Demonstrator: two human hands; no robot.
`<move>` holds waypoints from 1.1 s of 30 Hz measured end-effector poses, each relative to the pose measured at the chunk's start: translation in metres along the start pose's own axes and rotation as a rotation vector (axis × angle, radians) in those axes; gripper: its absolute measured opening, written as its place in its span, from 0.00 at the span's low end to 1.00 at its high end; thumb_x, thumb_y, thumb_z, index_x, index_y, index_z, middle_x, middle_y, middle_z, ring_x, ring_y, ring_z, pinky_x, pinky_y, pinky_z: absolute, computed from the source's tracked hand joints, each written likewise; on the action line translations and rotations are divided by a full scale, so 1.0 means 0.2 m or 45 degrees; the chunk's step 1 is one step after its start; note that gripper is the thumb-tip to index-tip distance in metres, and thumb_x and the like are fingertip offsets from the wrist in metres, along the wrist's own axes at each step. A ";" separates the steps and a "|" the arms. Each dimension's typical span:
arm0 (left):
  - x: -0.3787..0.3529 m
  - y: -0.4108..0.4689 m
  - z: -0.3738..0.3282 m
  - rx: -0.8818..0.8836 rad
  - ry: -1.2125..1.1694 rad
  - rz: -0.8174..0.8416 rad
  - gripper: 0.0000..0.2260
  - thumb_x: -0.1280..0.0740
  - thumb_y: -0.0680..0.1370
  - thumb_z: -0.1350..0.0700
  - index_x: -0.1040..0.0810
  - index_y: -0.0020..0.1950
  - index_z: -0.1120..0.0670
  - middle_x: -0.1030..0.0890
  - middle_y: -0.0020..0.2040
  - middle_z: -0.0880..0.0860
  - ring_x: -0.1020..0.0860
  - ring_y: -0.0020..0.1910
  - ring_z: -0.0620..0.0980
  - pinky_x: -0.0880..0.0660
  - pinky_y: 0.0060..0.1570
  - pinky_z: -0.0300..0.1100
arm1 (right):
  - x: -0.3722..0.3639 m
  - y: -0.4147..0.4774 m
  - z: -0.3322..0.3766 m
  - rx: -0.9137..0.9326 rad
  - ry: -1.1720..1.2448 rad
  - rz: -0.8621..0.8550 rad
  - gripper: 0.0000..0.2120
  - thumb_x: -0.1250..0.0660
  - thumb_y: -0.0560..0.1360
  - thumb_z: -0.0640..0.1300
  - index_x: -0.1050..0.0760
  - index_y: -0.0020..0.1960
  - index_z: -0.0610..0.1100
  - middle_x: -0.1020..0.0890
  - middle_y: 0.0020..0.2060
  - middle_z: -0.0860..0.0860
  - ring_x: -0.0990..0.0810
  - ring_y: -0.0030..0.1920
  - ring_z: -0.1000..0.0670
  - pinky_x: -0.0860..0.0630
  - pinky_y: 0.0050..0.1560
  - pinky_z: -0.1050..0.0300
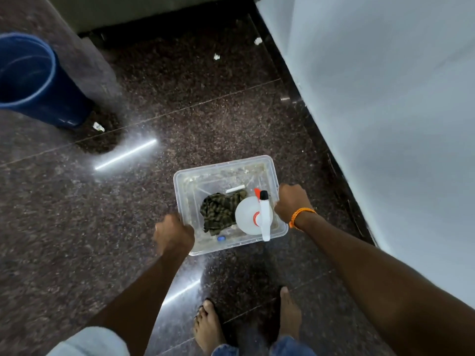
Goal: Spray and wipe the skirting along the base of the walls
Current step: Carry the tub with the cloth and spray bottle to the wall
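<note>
I hold a clear plastic tub [203, 173] above the dark granite floor. My left hand [173, 233] grips its near left rim and my right hand [291, 202], with an orange thread on the wrist, grips its right rim. Inside the tub lie a white spray bottle [250, 214] with an orange collar and black nozzle, and a crumpled dark checked cloth [219, 210]. The dark polished skirting [316, 140] runs along the base of the pale wall [385, 98] on the right, just beyond the tub.
A blue bucket [38, 80] stands on the floor at the far left by a grey pillar. Small white scraps [216, 57] lie on the floor near the far corner. My bare feet [209, 327] are at the bottom of the view.
</note>
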State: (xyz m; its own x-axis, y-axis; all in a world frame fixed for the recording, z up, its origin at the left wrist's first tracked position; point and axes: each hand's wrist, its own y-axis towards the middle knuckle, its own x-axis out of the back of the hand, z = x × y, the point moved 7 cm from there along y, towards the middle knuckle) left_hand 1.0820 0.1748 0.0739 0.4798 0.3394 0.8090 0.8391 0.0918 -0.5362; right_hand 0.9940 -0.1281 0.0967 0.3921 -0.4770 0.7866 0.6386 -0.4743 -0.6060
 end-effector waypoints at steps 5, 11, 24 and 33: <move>-0.28 0.22 -0.09 -0.056 -0.046 -0.006 0.11 0.32 0.73 0.58 0.17 0.53 0.59 0.17 0.49 0.63 0.19 0.51 0.65 0.21 0.51 0.53 | -0.15 0.36 -0.06 0.119 -0.099 -0.017 0.12 0.34 0.75 0.40 0.22 0.56 0.35 0.18 0.55 0.36 0.20 0.57 0.34 0.23 0.56 0.46; -0.76 0.42 -0.02 -0.045 -0.106 -0.024 0.10 0.32 0.72 0.60 0.21 0.51 0.63 0.19 0.51 0.65 0.22 0.54 0.66 0.24 0.52 0.52 | -0.59 0.68 -0.23 0.137 -0.175 -0.025 0.11 0.33 0.75 0.42 0.21 0.53 0.35 0.17 0.52 0.36 0.18 0.53 0.34 0.22 0.49 0.47; -1.04 0.68 -0.04 -0.221 0.054 -0.035 0.12 0.28 0.69 0.57 0.20 0.49 0.61 0.18 0.48 0.61 0.19 0.47 0.60 0.19 0.44 0.49 | -0.79 0.98 -0.31 0.239 0.000 -0.112 0.07 0.30 0.72 0.40 0.21 0.39 0.36 0.16 0.45 0.35 0.17 0.48 0.35 0.28 0.39 0.55; -1.29 0.51 -0.30 -1.202 0.845 0.112 0.46 0.37 0.74 0.42 0.61 0.80 0.58 0.58 0.81 0.59 0.55 0.80 0.55 0.48 0.78 0.50 | -0.80 0.80 -0.32 0.717 0.286 -0.267 0.58 0.23 0.53 0.58 0.45 0.78 0.48 0.29 0.70 0.45 0.26 0.66 0.43 0.23 0.63 0.44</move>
State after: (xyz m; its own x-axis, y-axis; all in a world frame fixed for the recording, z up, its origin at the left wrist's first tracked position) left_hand 1.0584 0.0397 -0.1747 0.3513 -0.2743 0.8952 0.5191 -0.7387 -0.4301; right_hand 0.9917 -0.1750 -0.1333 0.1121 -0.5888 0.8005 0.9606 -0.1420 -0.2389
